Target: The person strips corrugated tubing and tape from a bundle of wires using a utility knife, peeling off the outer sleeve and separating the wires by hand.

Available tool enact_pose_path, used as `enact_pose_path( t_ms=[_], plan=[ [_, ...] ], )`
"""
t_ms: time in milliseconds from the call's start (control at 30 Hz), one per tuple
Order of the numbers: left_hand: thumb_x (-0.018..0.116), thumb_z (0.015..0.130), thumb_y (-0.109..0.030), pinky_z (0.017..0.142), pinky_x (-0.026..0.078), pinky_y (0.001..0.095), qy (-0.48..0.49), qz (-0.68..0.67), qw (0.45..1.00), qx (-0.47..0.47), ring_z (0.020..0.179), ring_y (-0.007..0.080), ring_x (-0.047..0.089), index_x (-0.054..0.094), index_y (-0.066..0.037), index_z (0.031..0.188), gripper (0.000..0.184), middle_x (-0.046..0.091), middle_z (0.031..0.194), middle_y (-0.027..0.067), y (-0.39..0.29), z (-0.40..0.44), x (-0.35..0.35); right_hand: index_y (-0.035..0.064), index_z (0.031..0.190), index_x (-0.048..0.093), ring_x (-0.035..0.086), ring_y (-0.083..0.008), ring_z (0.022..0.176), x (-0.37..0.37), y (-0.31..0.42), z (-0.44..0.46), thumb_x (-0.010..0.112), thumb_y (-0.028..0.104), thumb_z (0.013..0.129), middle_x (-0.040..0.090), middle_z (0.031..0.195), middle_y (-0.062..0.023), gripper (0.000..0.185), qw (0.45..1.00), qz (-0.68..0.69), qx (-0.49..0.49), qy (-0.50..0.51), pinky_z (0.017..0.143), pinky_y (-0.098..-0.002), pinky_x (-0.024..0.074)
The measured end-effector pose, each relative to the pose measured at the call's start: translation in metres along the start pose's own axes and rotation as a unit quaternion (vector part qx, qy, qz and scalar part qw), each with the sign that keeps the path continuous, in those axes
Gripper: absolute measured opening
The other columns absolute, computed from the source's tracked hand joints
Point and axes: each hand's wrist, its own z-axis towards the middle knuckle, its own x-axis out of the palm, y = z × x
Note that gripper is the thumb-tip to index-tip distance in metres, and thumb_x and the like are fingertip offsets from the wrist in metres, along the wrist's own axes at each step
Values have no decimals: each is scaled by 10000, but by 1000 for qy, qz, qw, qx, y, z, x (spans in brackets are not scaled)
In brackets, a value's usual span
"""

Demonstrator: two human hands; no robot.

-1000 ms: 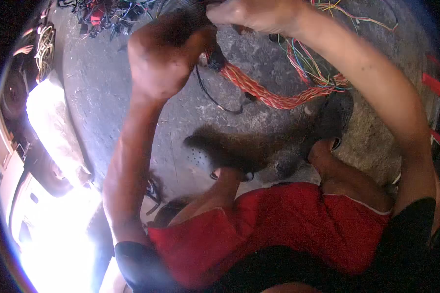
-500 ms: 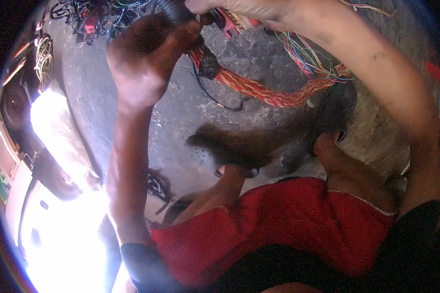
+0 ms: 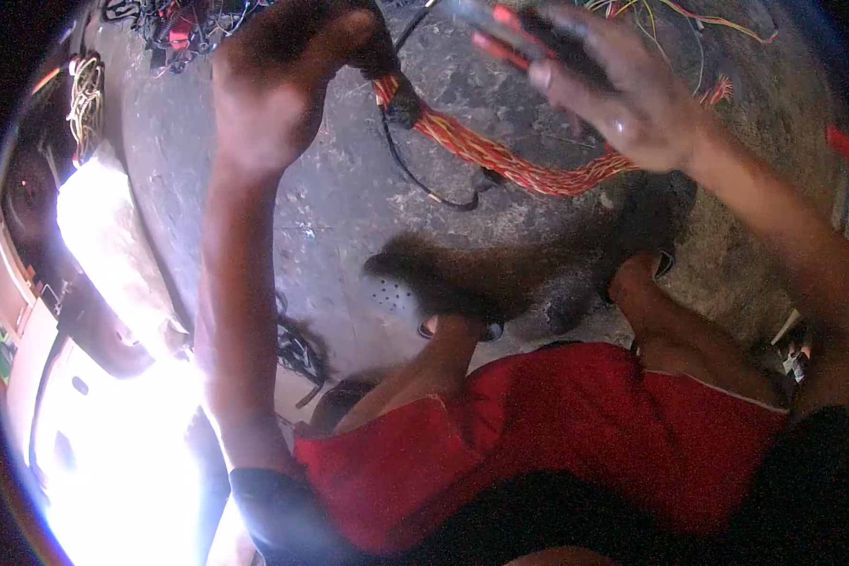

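At the top left, my left hand [image 3: 288,80] is closed in a fist around the black-wrapped end of a thick wire bundle. The red and yellow wire bundle [image 3: 500,160] runs from this fist across the ground to the right, with a dark tape band near the hand. My right hand [image 3: 623,99], smeared by motion, is raised above the right part of the bundle. It grips a red-handled tool [image 3: 502,49] that points up and left; its exact kind is too blurred to make out.
A tangle of black wires with a red connector [image 3: 179,38] lies at the upper left. Pale wires [image 3: 86,99] hang at the far left beside a brightly lit white object [image 3: 108,241]. Loose coloured wires [image 3: 717,21] lie at upper right. My sandalled feet rest on a dark floor [image 3: 340,198].
My right hand has moved away from my left hand, right and down, carrying the red tool. My left hand keeps its hold on the bundle and has shifted slightly up.
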Motion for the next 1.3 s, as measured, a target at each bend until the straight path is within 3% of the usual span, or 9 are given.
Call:
enact_pose_path(
  t_ms=[367, 567, 667, 733, 867, 933, 1167, 1233, 1300],
  plan=[
    [640, 834, -196, 658, 426, 262, -12, -45, 999, 8, 708, 149, 546, 654, 4, 883, 207, 630, 813, 82, 2, 2, 6, -34, 1002, 493, 562, -256, 585, 23, 2, 2, 543, 149, 873, 547, 712, -173, 230, 996, -70, 16, -54, 560, -369, 452],
    [624, 829, -136, 666, 465, 288, 13, 270, 914, 302, 759, 196, 592, 675, -86, 1002, 186, 641, 881, 98, 8, 4, -1, -36, 1007, 485, 565, -270, 578, 29, -5, 2, 554, 150, 862, 544, 709, -182, 245, 993, -81, -21, -80, 564, -374, 464],
    [555, 855, -389, 591, 424, 261, 30, -115, 993, -7, 687, 157, 589, 617, -6, 846, 388, 627, 752, 95, -22, -1, 9, -8, 1007, 491, 582, -241, 659, 26, 2, 3, 557, 136, 852, 557, 722, -149, 222, 995, -73, 68, -14, 638, -378, 477],
    [611, 834, -106, 664, 478, 305, 8, 31, 999, 39, 767, 196, 605, 674, -81, 1002, 182, 646, 891, 98, -1, 4, 7, 37, 1093, 523, 586, -335, 726, 36, -3, 1, 553, 224, 888, 569, 751, -156, 279, 980, -173, 23, -92, 671, -385, 460],
    [618, 840, -123, 684, 476, 290, 13, 243, 933, 266, 754, 164, 602, 668, -24, 969, 170, 656, 877, 95, 12, 6, 4, 25, 1062, 513, 578, -344, 737, 43, -7, -1, 558, 251, 891, 561, 769, -164, 286, 981, -163, 40, -101, 681, -387, 451],
    [644, 824, -132, 704, 479, 279, -11, -19, 999, 47, 741, 162, 606, 663, 6, 957, 192, 661, 902, 88, 4, 4, 14, 13, 1060, 508, 574, -358, 760, 45, -7, 0, 556, 259, 891, 559, 810, -184, 303, 986, -130, 41, -97, 697, -391, 448],
    [568, 857, -418, 515, 398, 263, 15, -149, 989, -12, 570, 167, 546, 596, -35, 785, 390, 578, 651, 83, -37, 21, 28, 4, 1084, 497, 574, -383, 802, 47, -12, 11, 535, 234, 896, 563, 859, -217, 300, 992, -94, 69, -41, 721, -415, 450],
    [535, 880, -405, 446, 344, 267, -127, -366, 907, -167, 480, 157, 459, 523, -91, 680, 373, 496, 581, 37, -39, 43, 40, 30, 1078, 549, 609, -396, 874, 56, -11, 17, 560, 329, 861, 620, 925, -241, 370, 987, -110, 113, -40, 748, -455, 482],
    [511, 892, -389, 405, 287, 293, 4, -489, 855, -172, 434, 158, 372, 438, -143, 623, 372, 414, 553, 15, -43, 47, 25, 24, 1052, 562, 611, -400, 861, 57, -9, 19, 549, 328, 866, 621, 913, -243, 356, 991, -76, 99, -49, 738, -471, 481]
  ],
)
